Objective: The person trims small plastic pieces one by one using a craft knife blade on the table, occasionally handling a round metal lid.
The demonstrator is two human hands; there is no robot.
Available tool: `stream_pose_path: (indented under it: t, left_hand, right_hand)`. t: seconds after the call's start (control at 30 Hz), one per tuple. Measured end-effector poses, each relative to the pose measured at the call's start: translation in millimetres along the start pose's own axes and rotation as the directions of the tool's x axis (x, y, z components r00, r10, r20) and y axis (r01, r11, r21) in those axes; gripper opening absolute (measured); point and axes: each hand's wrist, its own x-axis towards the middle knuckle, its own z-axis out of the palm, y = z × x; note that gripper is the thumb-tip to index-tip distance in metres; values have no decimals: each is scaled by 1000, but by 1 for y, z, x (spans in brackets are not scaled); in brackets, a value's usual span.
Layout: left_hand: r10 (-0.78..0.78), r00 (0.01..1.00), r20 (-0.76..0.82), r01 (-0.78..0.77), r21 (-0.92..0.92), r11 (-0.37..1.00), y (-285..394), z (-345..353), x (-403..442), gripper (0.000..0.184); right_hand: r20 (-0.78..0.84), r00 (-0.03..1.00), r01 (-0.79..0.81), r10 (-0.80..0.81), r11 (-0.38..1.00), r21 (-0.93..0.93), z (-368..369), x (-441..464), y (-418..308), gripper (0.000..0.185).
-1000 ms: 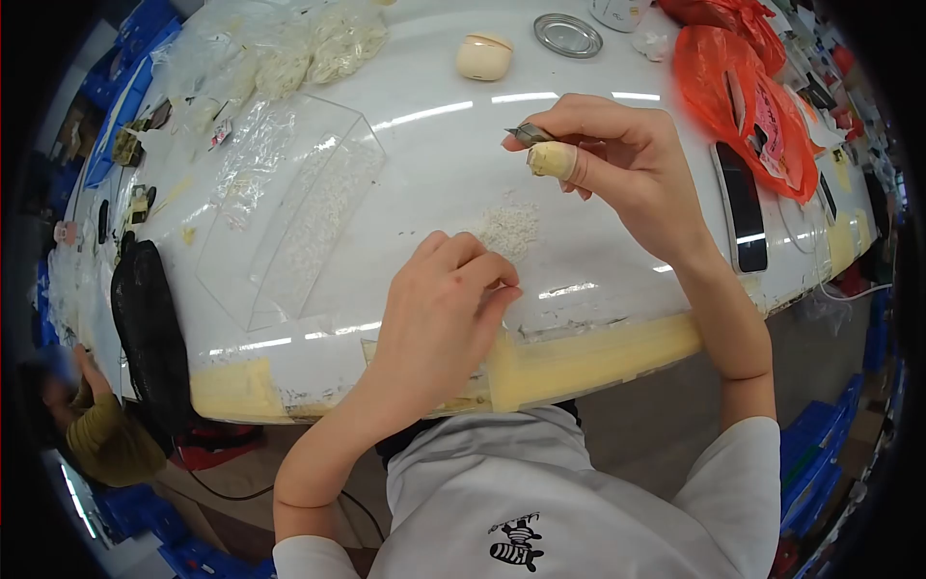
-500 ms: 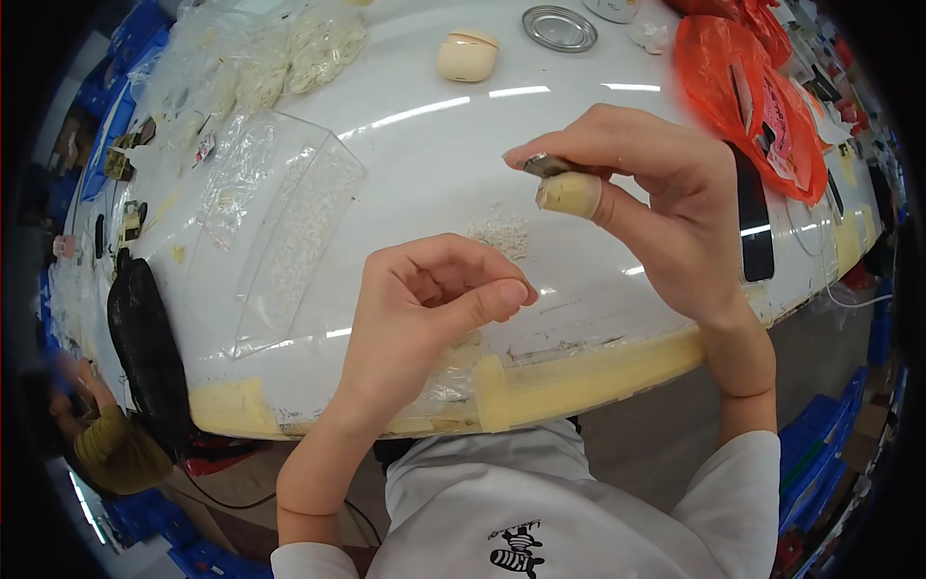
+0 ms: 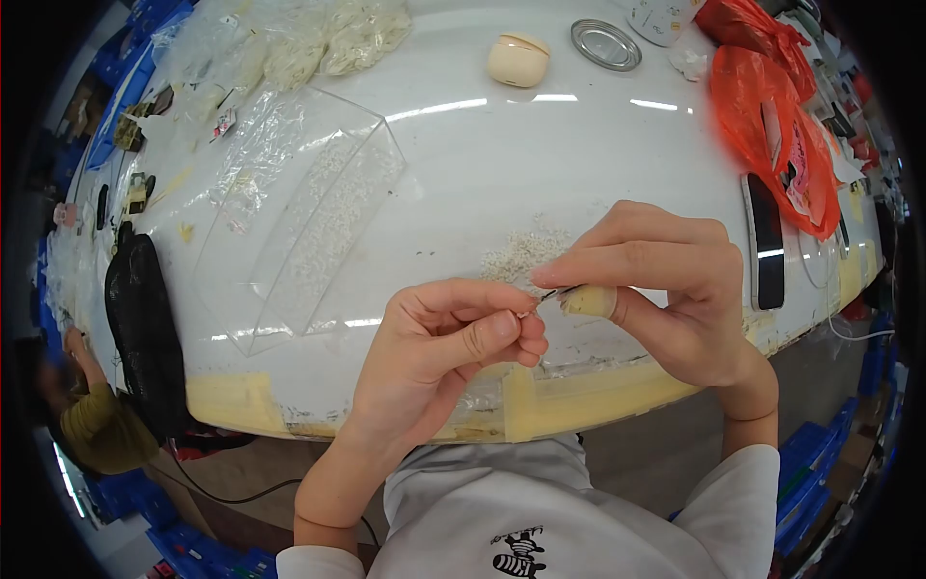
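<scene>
My right hand (image 3: 675, 289) pinches a small, flat, dark metal piece (image 3: 559, 291) between forefinger and thumb; the thumb tip is wrapped in a yellowish cover (image 3: 588, 301). My left hand (image 3: 453, 338) is closed in a pinch, its fingertips meeting the metal piece's edge. What those fingers hold is too small to make out. Just beyond both hands lies a loose pile of tiny white pieces (image 3: 521, 259), partly hidden by the right fingers. To the left, a clear plastic tray (image 3: 391, 145) contains more white bits.
A cream lidded case (image 3: 518, 60), a round metal lid (image 3: 606, 45) and a white can (image 3: 664, 17) stand at the back. Red plastic bags (image 3: 762, 125) and a phone (image 3: 765, 241) lie right. Clear bags (image 3: 362, 39) and a black bag (image 3: 145, 318) are left, near another person (image 3: 106, 425).
My right hand has come down and left, bringing the metal piece against my left fingertips. More of the white pile shows. The view has shifted slightly.
</scene>
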Motion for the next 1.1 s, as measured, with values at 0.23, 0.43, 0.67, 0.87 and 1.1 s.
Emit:
stream_pose_path:
  t: [0.23,0.43,0.67,0.87,1.1]
  left_hand:
    - [17,995,-101,-12,51,999,3,11,-4,13]
    - [-19,1000,-10,18,-28,999,3,5,-6,19]
    - [12,999,-32,-13,-37,999,-2,6,-6,18]
    - [88,994,-59,-86,31,996,-7,11,-6,14]
    - [205,978,-39,-188,266,946,-5,12,-7,12]
  right_hand:
    - [26,1000,0,0,999,-32,0,-1,-4,28]
    - [19,997,81,-81,996,-45,3,-2,0,30]
    - [0,991,130,-130,987,-98,4,-4,-2,34]
    - [-42,979,184,-197,959,-215,7,-7,-1,42]
    - [-46,968,216,-247,912,-350,6,-10,-4,44]
